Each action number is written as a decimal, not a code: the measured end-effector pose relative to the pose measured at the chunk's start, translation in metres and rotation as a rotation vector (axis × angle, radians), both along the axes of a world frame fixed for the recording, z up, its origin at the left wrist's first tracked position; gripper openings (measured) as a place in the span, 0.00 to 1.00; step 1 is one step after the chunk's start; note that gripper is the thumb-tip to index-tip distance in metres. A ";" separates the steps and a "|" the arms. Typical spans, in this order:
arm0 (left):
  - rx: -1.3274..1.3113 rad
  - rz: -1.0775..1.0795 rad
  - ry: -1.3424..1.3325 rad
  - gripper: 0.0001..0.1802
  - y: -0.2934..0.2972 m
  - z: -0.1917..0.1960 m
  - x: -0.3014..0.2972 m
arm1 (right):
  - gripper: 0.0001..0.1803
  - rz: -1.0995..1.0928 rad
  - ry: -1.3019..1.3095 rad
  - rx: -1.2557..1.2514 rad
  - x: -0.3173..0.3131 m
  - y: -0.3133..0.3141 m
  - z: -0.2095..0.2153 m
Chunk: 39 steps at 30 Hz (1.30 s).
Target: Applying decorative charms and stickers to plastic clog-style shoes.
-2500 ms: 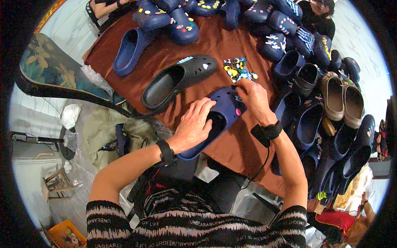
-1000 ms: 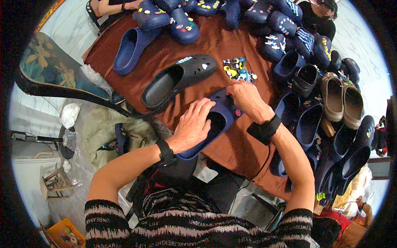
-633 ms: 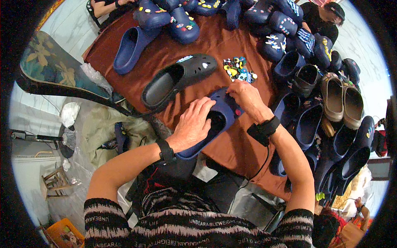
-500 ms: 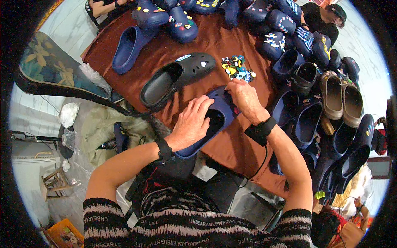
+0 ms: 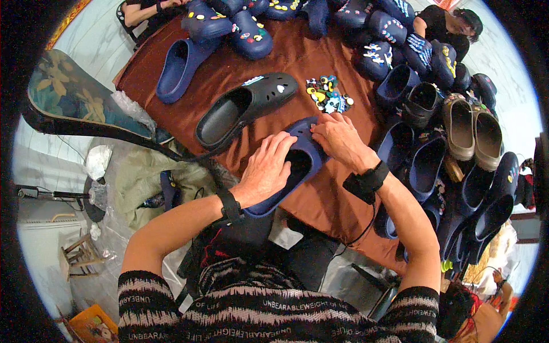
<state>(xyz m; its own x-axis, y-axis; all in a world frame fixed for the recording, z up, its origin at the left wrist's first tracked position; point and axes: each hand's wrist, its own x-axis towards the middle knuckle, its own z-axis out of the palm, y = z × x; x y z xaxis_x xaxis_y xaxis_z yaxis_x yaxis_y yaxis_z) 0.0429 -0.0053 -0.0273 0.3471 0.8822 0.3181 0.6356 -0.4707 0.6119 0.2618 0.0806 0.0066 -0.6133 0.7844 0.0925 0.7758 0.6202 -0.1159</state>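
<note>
A navy clog [image 5: 303, 130] lies tilted in front of me, its toe pointing away and to the right. My left hand [image 5: 266, 168] is closed on its near side, fingers reaching over the rim by the opening. Curled over the clog's toe is my right hand [image 5: 343, 142], its thumb and fingers pressed at the upper surface. Whether a small charm sits under those fingertips is hidden. Just beyond the toe lies a small heap of colourful shoe charms [image 5: 330, 94]. A black clog [image 5: 246, 108] with a few charms rests to the left of the heap.
Brown cloth [image 5: 349, 200] covers the table. Decorated navy clogs [image 5: 251, 35] crowd its far edge, with more clogs down the right, including a taupe pair [image 5: 473, 137]. A chair with a floral back [image 5: 74, 94] stands at left. Other people [image 5: 452, 28] sit across the table.
My right hand has shifted slightly right and its forearm has swung outward, while its fingers stay at the clog's toe. My left hand keeps its hold on the clog.
</note>
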 end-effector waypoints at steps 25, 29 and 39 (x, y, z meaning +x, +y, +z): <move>-0.082 0.059 -0.280 0.30 -0.003 0.008 0.011 | 0.16 -0.102 0.352 -0.182 0.032 0.029 0.001; -0.167 -0.194 -0.595 0.19 -0.012 0.078 -0.004 | 0.15 -0.438 0.434 -0.232 0.053 0.045 -0.007; -0.466 -0.527 -2.087 0.18 -0.139 0.210 0.063 | 0.16 -0.621 0.368 -0.004 0.115 0.118 -0.074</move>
